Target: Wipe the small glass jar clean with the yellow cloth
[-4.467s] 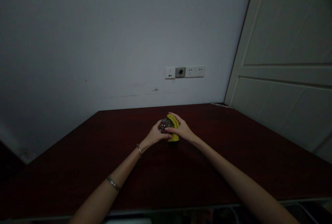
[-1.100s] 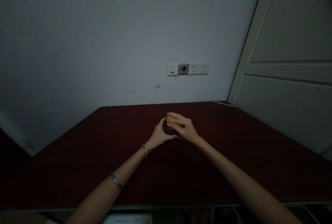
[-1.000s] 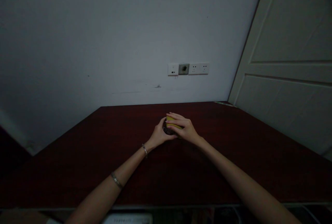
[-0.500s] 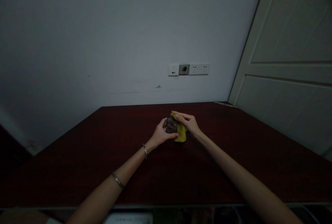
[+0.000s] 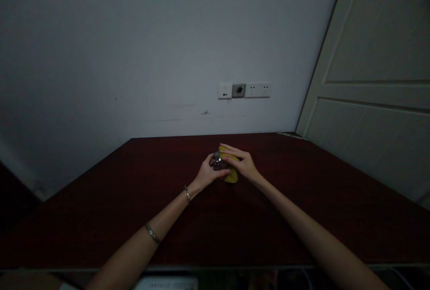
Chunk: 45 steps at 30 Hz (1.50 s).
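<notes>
Over the dark red table [image 5: 188,231], my left hand [image 5: 207,173] is wrapped round a small clear glass-like object [image 5: 218,162]; its exact kind is hard to make out in the dim light. My right hand [image 5: 246,164] grips a yellow cloth [image 5: 231,176] and presses it against the right side and top of that object. The cloth's lower end hangs below the fingers, beside my left thumb. Parts of the object are hidden behind the fingers and the cloth.
Behind the table rises a pale wall [image 5: 168,48] with a row of sockets [image 5: 258,90]. A white panelled door [image 5: 376,66] stands at the right. Below the table's front edge, a white object [image 5: 168,283] and other dim items show.
My right hand and the yellow cloth have shifted slightly left and further over the clear object. My left hand has moved a little left, still holding it.
</notes>
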Available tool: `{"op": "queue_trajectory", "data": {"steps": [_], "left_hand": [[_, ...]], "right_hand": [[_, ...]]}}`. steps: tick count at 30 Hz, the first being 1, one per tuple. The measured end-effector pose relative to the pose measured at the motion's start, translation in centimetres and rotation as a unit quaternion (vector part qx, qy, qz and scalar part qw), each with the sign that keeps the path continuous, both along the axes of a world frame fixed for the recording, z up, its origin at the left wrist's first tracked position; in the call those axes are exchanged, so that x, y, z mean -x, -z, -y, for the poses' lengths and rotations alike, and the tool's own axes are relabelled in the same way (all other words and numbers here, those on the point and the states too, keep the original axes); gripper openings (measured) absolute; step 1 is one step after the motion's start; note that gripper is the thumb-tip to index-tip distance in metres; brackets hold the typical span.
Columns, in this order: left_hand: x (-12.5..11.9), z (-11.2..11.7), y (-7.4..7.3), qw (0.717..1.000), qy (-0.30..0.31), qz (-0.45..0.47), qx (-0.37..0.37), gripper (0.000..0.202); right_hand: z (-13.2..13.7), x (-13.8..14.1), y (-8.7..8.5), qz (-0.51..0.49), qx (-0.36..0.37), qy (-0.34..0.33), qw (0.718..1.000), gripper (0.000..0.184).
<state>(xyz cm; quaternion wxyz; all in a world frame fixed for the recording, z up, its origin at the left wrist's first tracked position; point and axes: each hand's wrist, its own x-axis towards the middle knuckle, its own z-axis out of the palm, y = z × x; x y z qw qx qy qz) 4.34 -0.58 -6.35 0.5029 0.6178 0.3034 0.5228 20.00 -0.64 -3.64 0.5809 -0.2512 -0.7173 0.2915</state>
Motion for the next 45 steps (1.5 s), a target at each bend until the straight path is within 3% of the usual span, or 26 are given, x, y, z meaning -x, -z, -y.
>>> {"op": "queue_trajectory", "data": {"steps": [5,13,21,29,35,41,45], "left_hand": [[-0.2,0.4,-0.4,1.000,0.029,-0.006,-0.008,0.071],[0.2,-0.5,0.5,0.999,-0.035,-0.021,-0.011,0.065],[0.2,-0.5,0.4,0.996,-0.013,-0.072,-0.057,0.071],[0.3,-0.8,0.7,0.993,-0.060,-0.083,-0.054,0.072],[0.0,0.0,0.0,0.989,-0.035,-0.105,-0.095,0.072],[0.2,-0.6,0.7,0.987,-0.083,-0.119,-0.066,0.072],[0.4,-0.4,0.6,0.980,-0.087,-0.150,-0.100,0.072]], "right_hand": [[-0.6,-0.2,0.1,-0.042,0.052,0.024,0.997,0.029],[0.6,0.8,0.2,0.034,-0.034,0.013,0.999,0.022],[-0.1,0.6,0.2,-0.035,0.038,0.062,0.997,0.027],[1.0,0.7,0.0,0.118,-0.124,0.066,0.983,0.022],[0.7,0.5,-0.4,0.082,-0.056,0.114,0.989,0.022],[1.3,0.7,-0.4,0.151,-0.125,0.063,0.979,0.020],[1.4,0.9,-0.5,0.132,-0.116,0.076,0.982,0.019]]}}
